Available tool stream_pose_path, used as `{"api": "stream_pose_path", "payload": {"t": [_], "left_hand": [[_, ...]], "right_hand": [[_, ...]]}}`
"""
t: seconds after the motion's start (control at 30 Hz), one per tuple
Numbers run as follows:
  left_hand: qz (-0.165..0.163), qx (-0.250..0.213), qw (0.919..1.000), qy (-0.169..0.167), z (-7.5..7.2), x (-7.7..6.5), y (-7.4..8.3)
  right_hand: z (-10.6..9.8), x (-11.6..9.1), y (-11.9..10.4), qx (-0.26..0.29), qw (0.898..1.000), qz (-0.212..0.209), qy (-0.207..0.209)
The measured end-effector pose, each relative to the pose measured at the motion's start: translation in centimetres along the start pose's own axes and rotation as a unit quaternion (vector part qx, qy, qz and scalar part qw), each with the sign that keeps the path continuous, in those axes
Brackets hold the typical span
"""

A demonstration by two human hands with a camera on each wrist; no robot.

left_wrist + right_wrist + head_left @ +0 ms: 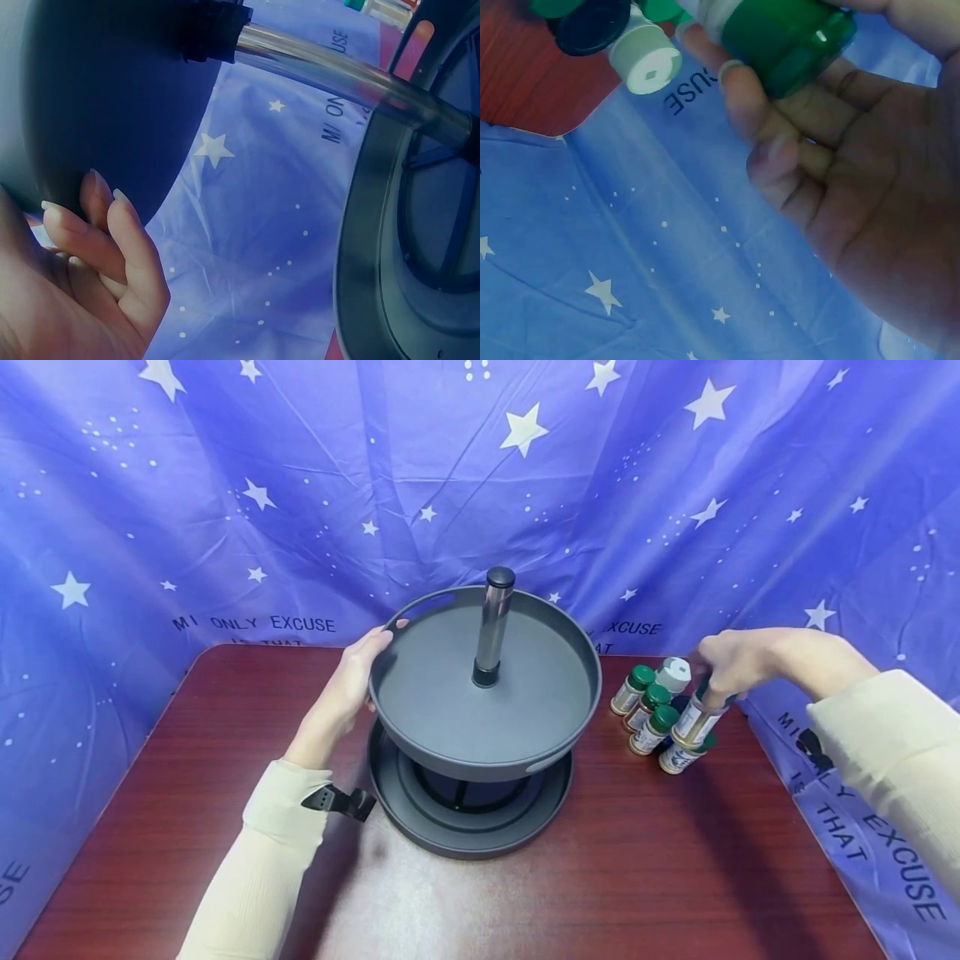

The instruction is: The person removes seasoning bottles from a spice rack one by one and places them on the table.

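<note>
A dark grey two-tier turntable organizer (442, 710) stands mid-table, with a metal post (492, 625) rising through its upper tray. My left hand (351, 675) grips the left rim of that upper tray; in the left wrist view the fingers (139, 247) curl against its underside. At the right, my right hand (726, 662) holds a spice jar (696, 725) by its green lid, above other jars. The right wrist view shows the green lid (791, 41) between thumb and fingers, with the jar's lower part out of frame.
Several green-capped spice jars (646, 737) and a bottle with a pale cap (673, 673) stand close together right of the organizer. Its round lower tray (468, 843) rests on the reddish wood table (600, 877). A blue star-printed cloth (315, 485) hangs behind and beside the table.
</note>
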State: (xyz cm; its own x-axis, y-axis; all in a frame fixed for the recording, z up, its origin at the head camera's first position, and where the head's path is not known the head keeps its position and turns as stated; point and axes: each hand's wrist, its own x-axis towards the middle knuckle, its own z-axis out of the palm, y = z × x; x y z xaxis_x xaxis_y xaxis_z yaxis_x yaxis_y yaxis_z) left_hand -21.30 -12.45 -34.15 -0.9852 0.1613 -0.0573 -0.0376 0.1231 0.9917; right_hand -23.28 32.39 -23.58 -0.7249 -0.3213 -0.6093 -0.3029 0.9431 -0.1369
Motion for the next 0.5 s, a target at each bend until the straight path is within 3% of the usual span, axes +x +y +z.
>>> {"api": "stream_pose_path", "payload": {"t": [0.3, 0.5], "left_hand": [[0.003, -0.004, 1.0, -0.004, 0.0, 0.1, -0.1], [0.003, -0.004, 1.0, -0.003, 0.0, 0.1, -0.2]], "right_hand": [[1.3, 0.6, -0.3, 0.005, 0.999, 0.032, -0.008], [2.5, 1.2, -0.4, -0.002, 0.999, 0.032, -0.002]]}}
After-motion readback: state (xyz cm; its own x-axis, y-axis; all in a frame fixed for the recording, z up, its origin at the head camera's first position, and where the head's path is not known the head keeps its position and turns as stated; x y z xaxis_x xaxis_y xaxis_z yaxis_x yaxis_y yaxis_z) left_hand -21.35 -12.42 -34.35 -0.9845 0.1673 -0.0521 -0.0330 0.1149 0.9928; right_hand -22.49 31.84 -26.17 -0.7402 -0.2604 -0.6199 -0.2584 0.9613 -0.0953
